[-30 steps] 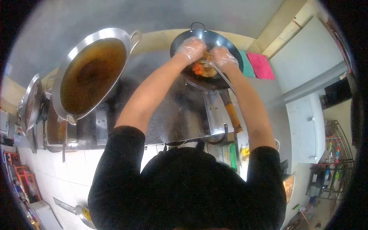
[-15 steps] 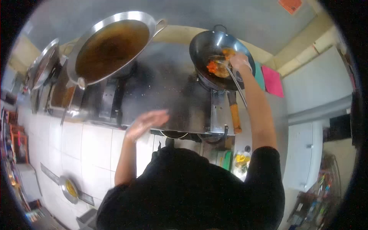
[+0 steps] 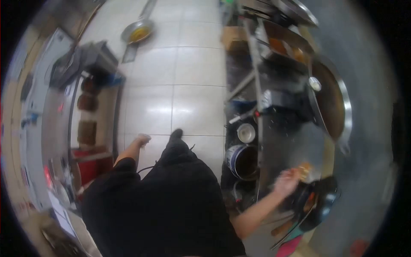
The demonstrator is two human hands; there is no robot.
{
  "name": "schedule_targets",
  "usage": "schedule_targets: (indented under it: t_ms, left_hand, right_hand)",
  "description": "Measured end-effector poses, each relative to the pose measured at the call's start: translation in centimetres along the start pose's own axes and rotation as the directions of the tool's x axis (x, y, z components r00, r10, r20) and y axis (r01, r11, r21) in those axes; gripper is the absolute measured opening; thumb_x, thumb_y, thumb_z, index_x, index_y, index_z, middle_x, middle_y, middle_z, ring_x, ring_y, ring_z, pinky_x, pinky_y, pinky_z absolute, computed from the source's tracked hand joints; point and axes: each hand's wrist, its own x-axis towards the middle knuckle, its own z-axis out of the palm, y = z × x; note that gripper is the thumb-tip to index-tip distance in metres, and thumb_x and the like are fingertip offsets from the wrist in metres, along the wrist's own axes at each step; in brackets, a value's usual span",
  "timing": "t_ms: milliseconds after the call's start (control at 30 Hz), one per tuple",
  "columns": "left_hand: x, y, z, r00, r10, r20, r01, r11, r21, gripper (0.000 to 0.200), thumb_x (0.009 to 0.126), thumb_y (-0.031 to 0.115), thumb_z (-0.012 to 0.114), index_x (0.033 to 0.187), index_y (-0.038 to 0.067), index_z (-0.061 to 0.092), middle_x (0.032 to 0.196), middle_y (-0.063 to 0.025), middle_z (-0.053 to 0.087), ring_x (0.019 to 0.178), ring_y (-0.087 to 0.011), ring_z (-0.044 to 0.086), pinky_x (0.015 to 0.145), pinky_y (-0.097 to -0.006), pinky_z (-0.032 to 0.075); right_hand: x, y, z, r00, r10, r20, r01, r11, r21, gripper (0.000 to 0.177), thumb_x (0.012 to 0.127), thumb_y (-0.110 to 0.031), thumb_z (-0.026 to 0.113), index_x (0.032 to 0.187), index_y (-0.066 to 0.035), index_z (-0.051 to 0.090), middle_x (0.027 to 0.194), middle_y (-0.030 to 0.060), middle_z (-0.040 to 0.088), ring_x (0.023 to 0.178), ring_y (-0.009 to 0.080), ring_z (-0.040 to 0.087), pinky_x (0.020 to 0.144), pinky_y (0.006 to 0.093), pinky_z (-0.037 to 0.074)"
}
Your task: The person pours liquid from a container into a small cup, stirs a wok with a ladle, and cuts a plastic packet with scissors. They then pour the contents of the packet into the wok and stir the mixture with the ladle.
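My right hand (image 3: 287, 181) is closed on a piece of orange-brown food (image 3: 305, 171), held over the stove beside the black wok (image 3: 323, 203). Both hand and food are blurred. Orange food and a metal utensil show in the wok, whose wooden handle (image 3: 281, 228) points down and left. On the far side of my body, my left hand (image 3: 143, 139) hangs low over the tiled floor, small in view, its finger pose unclear. A large pan of brown liquid (image 3: 330, 98) stands further along the stove.
A metal tray with orange food (image 3: 280, 45) lies past the large pan. Under the stove edge are a bucket (image 3: 244, 162) and a small white bowl (image 3: 245, 133). A pan with yellow contents (image 3: 139, 32) is near the top. Shelving (image 3: 117, 107) stands at left.
The view has swung left, so the stove now lies on the right. My right hand has come out of the wok with food in it. My left hand has moved away from the stove.
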Motion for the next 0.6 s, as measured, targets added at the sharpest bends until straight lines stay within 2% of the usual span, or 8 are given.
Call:
schedule_targets:
  t_ms: [67, 200, 267, 367, 433, 500, 567, 600]
  left_hand:
    - [-3.2, -0.7, -1.4, 0.989, -0.005, -0.146, 0.010, 0.999, 0.032, 0.029, 0.096, 0.025, 0.051, 0.107, 0.008, 0.071, 0.104, -0.0148, 0.071, 0.092, -0.0292, 0.069, 0.077, -0.0440, 0.059]
    - [-4.9, -6.5, -6.7, 0.988, 0.031, -0.152, -0.029, 0.999, 0.013, 0.035, 0.098, 0.030, 0.048, 0.116, 0.008, 0.068, 0.118, -0.0154, 0.069, 0.109, -0.0308, 0.066, 0.093, -0.0440, 0.054]
    - [-3.5, -8.8, -13.4, 0.983, -0.029, -0.180, 0.025, 0.999, -0.025, 0.036, 0.100, 0.029, 0.045, 0.120, 0.008, 0.067, 0.124, -0.0156, 0.067, 0.116, -0.0315, 0.064, 0.099, -0.0444, 0.051]
    - [-1.9, -11.9, -20.2, 0.999, -0.007, -0.042, 0.015, 0.978, 0.209, 0.042, 0.102, 0.032, 0.040, 0.128, 0.008, 0.062, 0.131, -0.0155, 0.064, 0.121, -0.0329, 0.061, 0.106, -0.0467, 0.045]
    - [2.7, -14.0, -23.6, 0.979, -0.089, -0.181, 0.079, 0.995, -0.061, 0.047, 0.100, 0.038, 0.043, 0.132, 0.008, 0.060, 0.129, -0.0139, 0.066, 0.114, -0.0310, 0.065, 0.100, -0.0454, 0.049]
    - [4.5, -12.5, -28.5, 0.962, -0.148, -0.231, 0.102, 0.974, -0.200, 0.051, 0.099, 0.041, 0.044, 0.135, 0.008, 0.059, 0.127, -0.0131, 0.067, 0.110, -0.0301, 0.067, 0.097, -0.0447, 0.050]
    - [3.6, -7.2, -33.4, 0.950, -0.146, -0.275, -0.023, 0.848, -0.530, 0.053, 0.097, 0.044, 0.051, 0.139, 0.012, 0.058, 0.126, -0.0112, 0.067, 0.098, -0.0243, 0.068, 0.090, -0.0402, 0.053]
    - [3.4, -5.3, -35.8, 0.952, -0.160, -0.262, -0.008, 0.840, -0.542, 0.053, 0.097, 0.044, 0.051, 0.139, 0.012, 0.058, 0.126, -0.0112, 0.067, 0.098, -0.0243, 0.068, 0.090, -0.0402, 0.053]
  right_hand:
    - [-2.2, 12.4, 5.7, 0.963, 0.260, -0.064, -0.264, 0.963, -0.049, 0.015, 0.095, -0.021, 0.069, 0.103, -0.009, 0.065, 0.087, 0.0024, 0.066, 0.072, 0.0109, 0.058, 0.060, 0.0242, 0.049]
    - [-6.2, 32.3, 15.9, 0.687, 0.727, 0.002, -0.722, 0.683, -0.112, 0.013, 0.093, -0.018, 0.070, 0.102, -0.012, 0.065, 0.083, -0.0003, 0.064, 0.066, 0.0119, 0.056, 0.054, 0.0266, 0.040]
    - [-6.5, 42.0, 19.8, 0.611, 0.792, 0.008, -0.782, 0.605, -0.148, 0.012, 0.091, -0.017, 0.070, 0.101, -0.012, 0.064, 0.080, -0.0006, 0.062, 0.065, 0.0129, 0.054, 0.054, 0.0277, 0.040]
    - [-5.9, 50.0, 21.8, 0.555, 0.828, -0.084, -0.801, 0.504, -0.323, 0.012, 0.088, -0.018, 0.071, 0.095, -0.012, 0.064, 0.075, -0.0008, 0.058, 0.064, 0.0145, 0.053, 0.055, 0.0303, 0.041]
    - [-6.4, 53.2, 25.5, 0.565, 0.817, -0.114, -0.740, 0.440, -0.509, 0.013, 0.083, -0.019, 0.072, 0.085, -0.013, 0.061, 0.070, -0.0004, 0.054, 0.060, 0.0167, 0.052, 0.052, 0.0320, 0.041]
    - [-3.8, 57.4, 26.1, 0.552, 0.801, -0.231, -0.745, 0.350, -0.568, 0.011, 0.083, -0.017, 0.071, 0.084, -0.012, 0.060, 0.068, 0.0005, 0.053, 0.054, 0.0172, 0.051, 0.046, 0.0315, 0.040]
    - [-0.1, 60.3, 26.6, 0.524, 0.801, -0.288, -0.743, 0.265, -0.615, 0.012, 0.083, -0.018, 0.070, 0.084, -0.011, 0.060, 0.068, 0.0008, 0.053, 0.053, 0.0173, 0.051, 0.045, 0.0311, 0.040]
    - [1.8, 61.9, 27.8, 0.533, 0.804, -0.262, -0.732, 0.283, -0.620, 0.011, 0.084, -0.016, 0.069, 0.084, -0.011, 0.059, 0.069, 0.0006, 0.053, 0.055, 0.0165, 0.052, 0.046, 0.0300, 0.041]
